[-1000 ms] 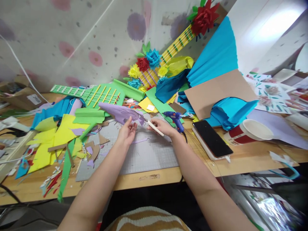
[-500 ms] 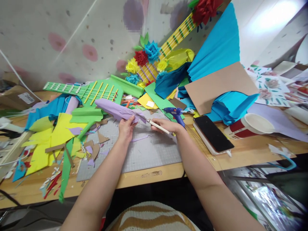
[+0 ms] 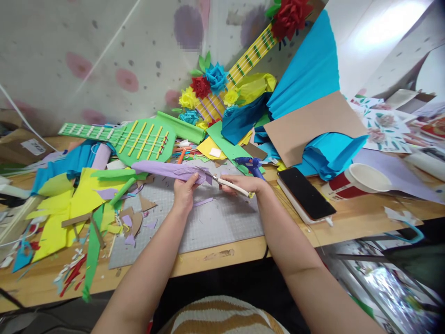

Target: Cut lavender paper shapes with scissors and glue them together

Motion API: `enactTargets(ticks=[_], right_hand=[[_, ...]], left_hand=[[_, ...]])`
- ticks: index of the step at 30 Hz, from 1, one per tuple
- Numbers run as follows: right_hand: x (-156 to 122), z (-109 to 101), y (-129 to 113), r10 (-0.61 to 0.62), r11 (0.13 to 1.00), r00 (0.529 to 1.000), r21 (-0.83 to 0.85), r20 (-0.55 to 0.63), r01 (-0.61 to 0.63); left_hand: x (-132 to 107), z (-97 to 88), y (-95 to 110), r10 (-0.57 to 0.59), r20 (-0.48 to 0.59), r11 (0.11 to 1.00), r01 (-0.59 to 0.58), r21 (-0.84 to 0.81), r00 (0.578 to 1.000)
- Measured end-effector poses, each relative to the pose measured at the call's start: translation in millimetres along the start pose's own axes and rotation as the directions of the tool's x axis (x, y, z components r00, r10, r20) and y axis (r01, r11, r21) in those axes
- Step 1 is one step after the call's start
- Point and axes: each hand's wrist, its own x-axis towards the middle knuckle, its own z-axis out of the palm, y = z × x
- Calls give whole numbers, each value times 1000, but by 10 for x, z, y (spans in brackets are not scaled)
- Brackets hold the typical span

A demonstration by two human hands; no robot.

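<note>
My left hand (image 3: pixel 184 192) pinches a long folded piece of purple crepe paper (image 3: pixel 158 169) between thumb and fingers, above the mat. The paper stretches away to the left, its right end ragged. In my right hand (image 3: pixel 239 183) is a pair of scissors (image 3: pixel 232 186) with pale handles, its blades pointing left at the paper's right end. Whether the blades are parted is too small to tell. Below lies a grey cutting mat (image 3: pixel 222 227) with a thin purple strip (image 3: pixel 203 202) on it.
A blue glue gun (image 3: pixel 251 163) lies just beyond my right hand. To the right are a phone (image 3: pixel 306 192) and a paper cup (image 3: pixel 361 181). A green paper guitar (image 3: pixel 146 141) and a flower-covered yellow guitar (image 3: pixel 250 55) stand behind. Paper scraps (image 3: pixel 134 218) litter the left.
The purple paper has swung to lie more level, its left end lower. My right hand and the scissors have shifted slightly, still at the paper's right end. The whole view has moved a little.
</note>
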Motion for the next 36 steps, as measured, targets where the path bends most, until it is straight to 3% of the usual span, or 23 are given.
enactTargets(ticks=[8, 14, 19, 24, 29, 33, 36], right_hand=[[-85, -43, -24, 20, 986, 994, 160, 111, -38], [-107, -65, -36, -6, 991, 991, 134, 135, -13], [-54, -27, -46, 33, 997, 998, -72, 48, -30], [-15, 7, -105, 93, 918, 990, -375, -110, -128], [-6, -3, -109, 18, 931, 994, -360, -105, -54], [44, 43, -109, 2, 958, 976, -278, -217, -64], [79, 110, -137, 27, 966, 976, -245, -216, -81]], left_hand=[[-3, -21, -5, 60, 9, 998, -60, 20, 998], [-7, 11, 7, 68, -36, 997, -69, -18, 997], [-9, 46, 26, 55, -89, 998, -59, -35, 994], [68, -16, 44, 48, -128, 995, -59, -81, 991], [137, -85, 77, 64, -176, 993, -80, -83, 982], [86, -51, 48, 69, -82, 997, -73, -39, 994], [39, -20, 14, 74, -37, 997, -74, -13, 997]])
